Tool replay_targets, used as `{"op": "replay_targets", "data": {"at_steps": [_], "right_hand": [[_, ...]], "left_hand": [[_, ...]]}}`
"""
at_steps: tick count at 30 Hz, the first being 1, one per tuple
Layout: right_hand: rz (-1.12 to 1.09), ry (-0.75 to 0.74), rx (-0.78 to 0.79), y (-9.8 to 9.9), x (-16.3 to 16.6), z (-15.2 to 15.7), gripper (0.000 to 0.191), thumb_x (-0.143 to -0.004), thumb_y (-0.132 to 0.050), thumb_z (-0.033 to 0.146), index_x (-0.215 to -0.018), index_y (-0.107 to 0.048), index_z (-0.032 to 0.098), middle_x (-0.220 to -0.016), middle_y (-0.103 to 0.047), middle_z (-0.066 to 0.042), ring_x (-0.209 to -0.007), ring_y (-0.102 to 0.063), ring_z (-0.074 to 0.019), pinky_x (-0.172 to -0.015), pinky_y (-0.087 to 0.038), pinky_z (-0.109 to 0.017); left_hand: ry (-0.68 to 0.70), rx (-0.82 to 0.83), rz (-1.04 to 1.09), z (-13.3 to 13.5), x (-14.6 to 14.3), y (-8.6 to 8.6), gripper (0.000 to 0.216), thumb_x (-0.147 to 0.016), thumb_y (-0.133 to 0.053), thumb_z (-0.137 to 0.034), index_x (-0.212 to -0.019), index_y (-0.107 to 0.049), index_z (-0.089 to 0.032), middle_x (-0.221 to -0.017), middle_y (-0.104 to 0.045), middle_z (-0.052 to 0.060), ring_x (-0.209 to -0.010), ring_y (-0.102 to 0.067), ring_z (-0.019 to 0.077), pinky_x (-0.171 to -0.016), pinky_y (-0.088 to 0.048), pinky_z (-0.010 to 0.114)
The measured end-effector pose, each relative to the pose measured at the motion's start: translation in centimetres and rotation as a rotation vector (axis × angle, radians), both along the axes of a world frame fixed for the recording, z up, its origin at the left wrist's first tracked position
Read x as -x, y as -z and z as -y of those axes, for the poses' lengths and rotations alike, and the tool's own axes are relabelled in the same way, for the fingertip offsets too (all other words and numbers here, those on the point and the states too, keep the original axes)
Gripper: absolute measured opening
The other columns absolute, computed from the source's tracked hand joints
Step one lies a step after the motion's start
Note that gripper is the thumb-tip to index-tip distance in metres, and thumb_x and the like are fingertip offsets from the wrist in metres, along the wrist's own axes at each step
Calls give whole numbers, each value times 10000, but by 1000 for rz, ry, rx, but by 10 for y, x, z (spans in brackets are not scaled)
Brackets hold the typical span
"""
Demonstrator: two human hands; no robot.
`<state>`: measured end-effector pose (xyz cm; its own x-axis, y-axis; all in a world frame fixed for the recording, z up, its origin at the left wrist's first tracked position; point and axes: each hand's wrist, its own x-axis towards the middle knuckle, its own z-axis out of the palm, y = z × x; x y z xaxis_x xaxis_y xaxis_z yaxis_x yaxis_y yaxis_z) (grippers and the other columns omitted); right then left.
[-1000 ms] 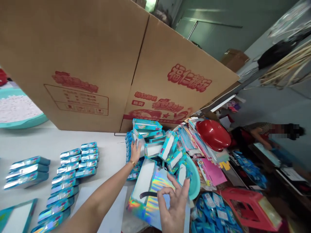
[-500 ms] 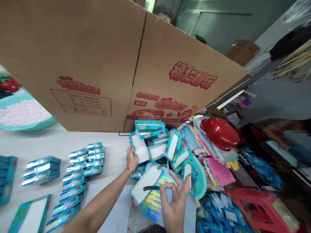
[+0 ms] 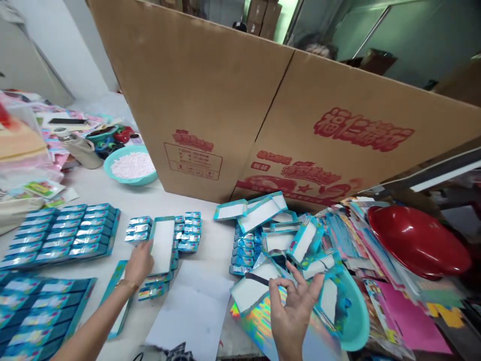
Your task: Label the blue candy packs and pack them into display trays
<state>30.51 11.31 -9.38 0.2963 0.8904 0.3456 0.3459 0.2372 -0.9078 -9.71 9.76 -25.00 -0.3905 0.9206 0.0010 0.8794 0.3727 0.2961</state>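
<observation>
- Half a second ago the left hand (image 3: 139,265) was at the pile of trays (image 3: 306,238) in the centre; now it is left of centre, grasping one white-bottomed tray (image 3: 163,245) by its left edge.
- That tray is over the rows of small blue packs (image 3: 156,290).
- The right hand (image 3: 291,311), lower right of centre, pinches one dark strip (image 3: 257,278) between thumb and forefinger, the other fingers spread, as before.
- The view has swung left: one pale bottle (image 3: 84,153) now shows at upper left.
- Counted: three packs (image 3: 138,229) stacked just left of the tray; one red basin (image 3: 417,243) at right; one large carton (image 3: 210,90) across the top.
</observation>
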Motion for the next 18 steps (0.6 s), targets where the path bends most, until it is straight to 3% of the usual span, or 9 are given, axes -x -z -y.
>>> {"op": "replay_targets", "data": {"at_steps": [3,6,8,11,13,16,18], "right_hand": [[-16,33,16,-1,0,-1,907,-855,-620,225,-1525,-13,304,-1196,-510,-128,-969,-604,-187,-871,-487,-425],[-24,76,34,-2,-4,0,896,-862,-611,242,-1526,-11,305,-1218,-498,-137,-925,-610,-173,-859,-488,-418],[-9,102,24,-2,-8,1,888,-867,-605,246,-1526,-13,305,-1201,-510,-133,-911,-612,-171,-874,-480,-431],[15,137,-14,-1,-17,2,881,-870,-604,242,-1527,-21,298,-1181,-531,-130,-903,-616,-174,-894,-470,-454],[15,166,-43,0,-27,3,889,-862,-616,231,-1527,-31,303,-1215,-520,-142,-829,-620,-155,-876,-484,-450],[15,217,-102,3,-43,4,925,-841,-647,208,-1525,-36,325,-1211,-521,-134,-787,-622,-147,-838,-511,-443],[20,238,-122,4,-52,4,933,-838,-651,200,-1525,-33,329,-1156,-544,-114,-855,-630,-174,-838,-516,-457]], "left_hand": [[38,-122,-61,-18,-12,-5,614,-852,-491,-303,-1408,-376,-67,-1350,-473,236,-1286,-424,377,-1060,-351,528],[247,-256,92,-68,-73,-9,702,-872,-510,-463,-1442,-296,-114,-1384,-461,199,-1304,-419,325,-1069,-362,481],[369,-265,126,-110,-125,-8,631,-870,-524,-490,-1393,-381,-168,-1412,-446,174,-1344,-373,322,-1088,-332,487],[494,-184,33,-167,-190,0,550,-836,-598,-403,-1333,-468,-205,-1473,-383,164,-1406,-261,355,-1103,-268,524],[513,-94,-59,-194,-214,11,604,-800,-615,-255,-1374,-432,-203,-1446,-415,176,-1387,-293,360,-1099,-238,539],[536,87,-143,-215,-218,35,765,-752,-552,-104,-1467,-286,-146,-1322,-526,203,-1273,-442,336,-1085,-228,531],[590,188,-157,-219,-206,50,764,-726,-523,-61,-1457,-304,-107,-1245,-581,211,-1194,-512,322,-1071,-242,523]]}}
